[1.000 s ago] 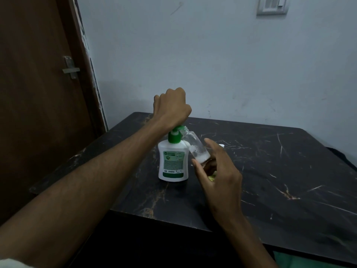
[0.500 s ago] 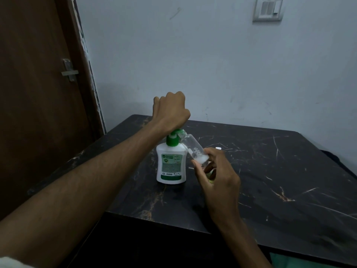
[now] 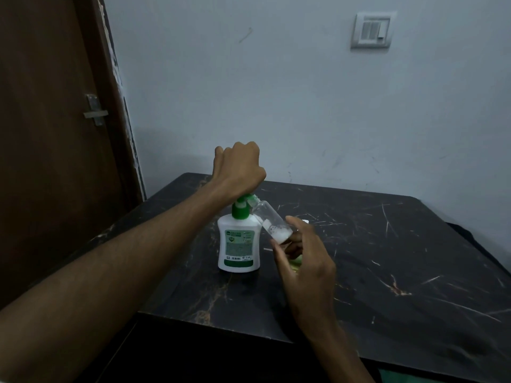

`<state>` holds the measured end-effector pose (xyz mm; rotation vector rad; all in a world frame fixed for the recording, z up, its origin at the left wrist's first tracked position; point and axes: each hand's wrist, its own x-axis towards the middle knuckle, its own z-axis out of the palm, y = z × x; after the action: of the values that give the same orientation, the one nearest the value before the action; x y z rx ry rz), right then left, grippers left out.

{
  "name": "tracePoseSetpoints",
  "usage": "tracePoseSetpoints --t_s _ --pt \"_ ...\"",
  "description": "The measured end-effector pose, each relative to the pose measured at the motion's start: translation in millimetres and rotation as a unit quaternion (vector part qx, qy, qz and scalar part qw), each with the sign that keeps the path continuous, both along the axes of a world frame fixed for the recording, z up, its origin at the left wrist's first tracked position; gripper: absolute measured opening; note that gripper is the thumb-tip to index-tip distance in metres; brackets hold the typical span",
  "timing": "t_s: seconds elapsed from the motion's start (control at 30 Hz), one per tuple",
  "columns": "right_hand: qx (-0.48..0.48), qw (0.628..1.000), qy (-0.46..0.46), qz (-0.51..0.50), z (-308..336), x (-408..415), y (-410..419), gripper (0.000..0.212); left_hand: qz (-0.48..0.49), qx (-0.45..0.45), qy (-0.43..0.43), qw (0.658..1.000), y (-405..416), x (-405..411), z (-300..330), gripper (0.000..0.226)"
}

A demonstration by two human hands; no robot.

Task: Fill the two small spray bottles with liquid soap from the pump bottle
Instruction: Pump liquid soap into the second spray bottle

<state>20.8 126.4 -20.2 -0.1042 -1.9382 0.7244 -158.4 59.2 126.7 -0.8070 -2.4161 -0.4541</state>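
A white pump bottle with a green pump head and a green label stands on the dark marble table. My left hand sits on top of the pump head, its fingers curled over it. A small clear spray bottle is tilted with its open mouth up against the pump nozzle, and a little white soap lies in its lower end. My right hand grips that lower end. A yellow-green object shows under my right hand, mostly hidden.
A small white piece lies on the table just behind my right hand. A brown door with a metal latch stands to the left. A pale wall with a switch plate rises behind the table.
Both hands keep their places on the pump head and the small bottle. The view has tilted up a little, bringing the whole switch plate into sight.
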Motion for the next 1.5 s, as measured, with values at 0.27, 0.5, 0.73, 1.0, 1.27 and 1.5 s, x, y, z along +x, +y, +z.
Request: tracePoseSetpoints --t_s 0.27,0.5,0.73,1.0,1.27,1.5 --pt "0.012 1.000 0.001 -0.020 -2.1 0.3 0.9 0.049 -0.004 0.031 -0.016 0.999 0.6 -4.2 -6.0 0.015" --pt "0.012 1.000 -0.002 -0.024 0.1 0.6 -0.7 0.044 -0.010 0.033 -0.010 0.999 0.4 -2.8 0.7 0.016" --pt "0.007 1.000 -0.017 -0.020 -0.5 1.3 0.0 0.044 -0.017 0.037 -0.021 0.999 0.8 -3.4 -4.6 0.010" --pt "0.004 1.000 -0.016 -0.018 2.4 3.3 -2.1 0.044 -0.016 0.038 -0.012 0.999 0.2 -1.3 -1.8 0.011" --pt "0.004 1.000 -0.013 -0.016 3.6 5.1 -2.0 0.043 -0.018 0.031 -0.008 0.999 1.2 0.7 -2.4 0.007" --pt "0.006 1.000 -0.018 -0.016 3.2 5.3 -2.4 0.040 -0.027 0.048 -0.031 0.998 -0.2 1.4 -4.0 0.009"
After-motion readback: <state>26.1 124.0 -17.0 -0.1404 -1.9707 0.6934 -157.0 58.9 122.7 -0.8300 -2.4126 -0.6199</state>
